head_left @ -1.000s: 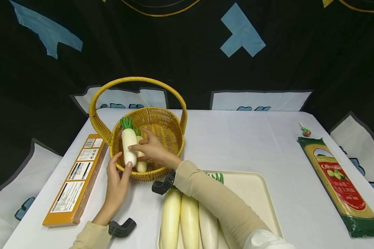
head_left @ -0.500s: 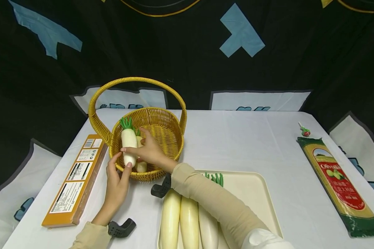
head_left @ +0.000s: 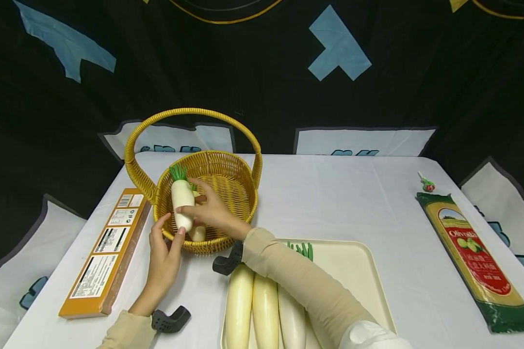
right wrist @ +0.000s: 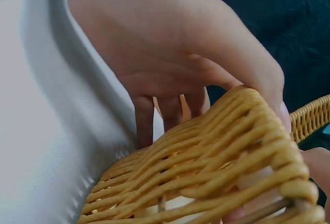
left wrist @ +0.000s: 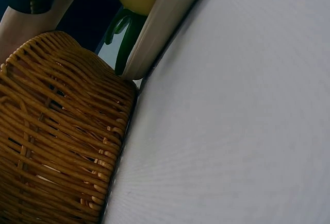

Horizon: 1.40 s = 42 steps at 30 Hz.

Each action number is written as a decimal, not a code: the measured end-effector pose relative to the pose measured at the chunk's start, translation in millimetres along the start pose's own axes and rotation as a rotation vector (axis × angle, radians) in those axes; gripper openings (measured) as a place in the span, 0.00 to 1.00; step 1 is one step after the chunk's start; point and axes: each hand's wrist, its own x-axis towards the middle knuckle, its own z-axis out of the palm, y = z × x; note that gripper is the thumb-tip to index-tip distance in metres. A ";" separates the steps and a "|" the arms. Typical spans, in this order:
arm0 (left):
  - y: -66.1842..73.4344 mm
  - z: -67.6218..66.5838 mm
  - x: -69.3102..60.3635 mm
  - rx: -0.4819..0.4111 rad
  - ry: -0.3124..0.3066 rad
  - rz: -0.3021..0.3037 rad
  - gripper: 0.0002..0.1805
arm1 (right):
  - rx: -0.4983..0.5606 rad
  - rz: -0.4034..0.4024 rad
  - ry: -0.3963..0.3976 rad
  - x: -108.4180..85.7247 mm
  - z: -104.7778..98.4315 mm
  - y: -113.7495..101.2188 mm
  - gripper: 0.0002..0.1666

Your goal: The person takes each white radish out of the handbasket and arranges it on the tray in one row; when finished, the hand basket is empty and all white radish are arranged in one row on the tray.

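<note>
A yellow wicker basket (head_left: 209,247) with a tall arched handle stands at the left of the table. Inside it, a white radish (head_left: 182,198) with green leaf stubs leans along the left wall. A second radish (head_left: 198,234) lies beside it, partly covered by my right hand (head_left: 214,211). That hand reaches over the rim and holds the first radish, thumb across its front; its other fingertips are partly hidden. My left hand (head_left: 163,257) grips the basket's front-left rim, thumb close to the radish's lower end. The right wrist view shows my right hand (right wrist: 175,44) behind the wicker wall.
A cream tray (head_left: 358,271) with several long pale radishes (head_left: 265,310) sits at the front, under the right forearm. An orange box (head_left: 106,252) lies left of the basket. A pasta packet (head_left: 476,257) and a small lollipop-like item (head_left: 429,185) lie far right.
My right hand has shifted its thumb and fingers along the first radish, which has moved slightly to the right. The left hand and the basket have stayed put.
</note>
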 end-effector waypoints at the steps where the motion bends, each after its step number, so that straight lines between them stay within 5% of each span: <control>1: 0.2 0.1 0.1 0.004 0.001 -0.002 0.28 | 0.013 0.006 -0.011 -0.3 -0.8 -0.3 0.41; 9: 0.0 0.2 0.4 0.004 0.002 -0.003 0.29 | 0.052 0.050 -0.070 0.5 -3.7 -1.2 0.29; 24: -0.9 -0.6 0.7 -0.006 -0.016 -0.005 0.29 | 0.340 0.159 -0.136 -4.3 -12.7 -3.6 0.26; 35: -0.8 -0.6 2.4 -0.008 -0.004 0.002 0.29 | 0.537 0.133 -0.199 -30.3 -41.0 -22.0 0.28; 42: -0.5 -1.0 1.8 -0.019 -0.007 0.005 0.29 | 0.483 0.084 -0.255 -65.4 -70.6 -38.3 0.29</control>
